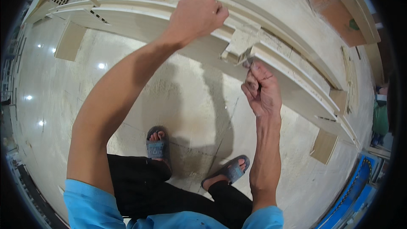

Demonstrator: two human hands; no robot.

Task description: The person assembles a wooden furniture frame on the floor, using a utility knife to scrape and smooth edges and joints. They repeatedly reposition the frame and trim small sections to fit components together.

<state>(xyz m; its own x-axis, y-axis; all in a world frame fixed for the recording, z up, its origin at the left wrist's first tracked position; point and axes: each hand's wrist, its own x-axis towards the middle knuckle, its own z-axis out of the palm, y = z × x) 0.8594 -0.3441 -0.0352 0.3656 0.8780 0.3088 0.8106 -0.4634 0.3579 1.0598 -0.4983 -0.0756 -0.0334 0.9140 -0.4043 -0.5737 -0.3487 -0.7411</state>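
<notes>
My left hand (198, 17) is closed, knuckles up, over the long cream board structure (140, 23). Its fingertips are hidden, so I cannot tell what they hold. Closer to me and to the right, my right hand (263, 88) is closed in a pinch beside the cut end of a cream channel strip (292, 70). What lies between its fingers is too small to make out. Between the hands, a short pale block (243, 40) sits across the structure, with light dust on it.
Short board feet (70, 41) jut toward me at both ends of the structure. Opened brown cardboard (339, 8) lies at the far right. Below it stands a blue machine frame (352, 191). My sandalled feet (157, 146) stand on the dusty tiled floor (186, 97).
</notes>
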